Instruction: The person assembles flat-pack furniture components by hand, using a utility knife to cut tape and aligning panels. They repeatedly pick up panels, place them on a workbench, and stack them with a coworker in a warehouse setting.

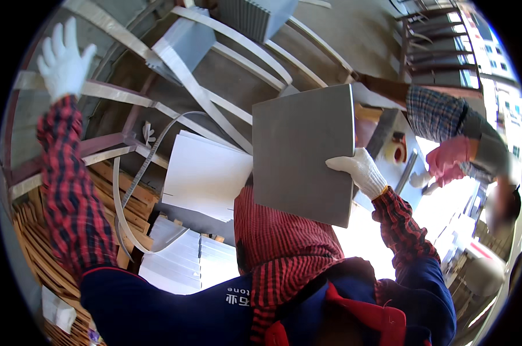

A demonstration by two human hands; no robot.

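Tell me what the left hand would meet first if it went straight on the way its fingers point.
The gloved left hand would probably meet the pale rail near the picture's upper left edge first, though depth is unclear.

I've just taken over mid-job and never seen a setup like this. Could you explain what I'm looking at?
There is no machine here: one person works with two gloved hands. The single picture comes from a wide fisheye camera on their head, looking down, so straight edges bend near the rim. Picture left is their left.

The right hand grips a flat grey panel by its right edge, thumb across the face. The left hand is spread open, holding nothing. Left of the panel lie white sheets. Another person in plaid is at the right.
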